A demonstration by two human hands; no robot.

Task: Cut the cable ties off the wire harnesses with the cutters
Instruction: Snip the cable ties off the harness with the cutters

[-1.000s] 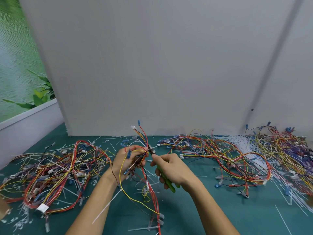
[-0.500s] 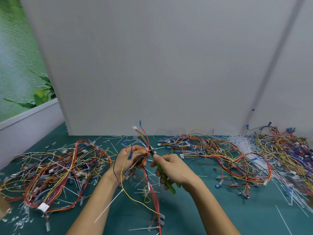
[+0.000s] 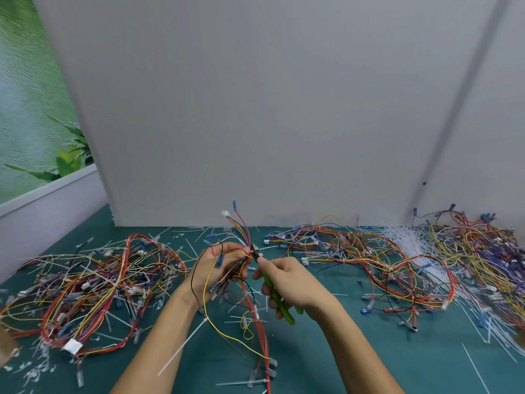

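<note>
Above the green table (image 3: 369,365), a wire bundle (image 3: 241,243) is gripped by the left hand (image 3: 218,268), and green-handled cutters (image 3: 277,300) are clasped in the right hand (image 3: 287,282), their tip set against it. A tie is seemingly being cut; a firm squeeze clear of the wires is called for next.

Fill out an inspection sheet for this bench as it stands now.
Surface: green mat, littered.
Job's things: wire harness in left hand; green-handled cutters in right hand, tip at the bundle.
Clutter: cut tie pieces scattered; white tie pile.
Grippers: both hands closed on their items.
Cables: harness heaps left and right.
Surroundings: grey board behind; plant picture left.
</note>
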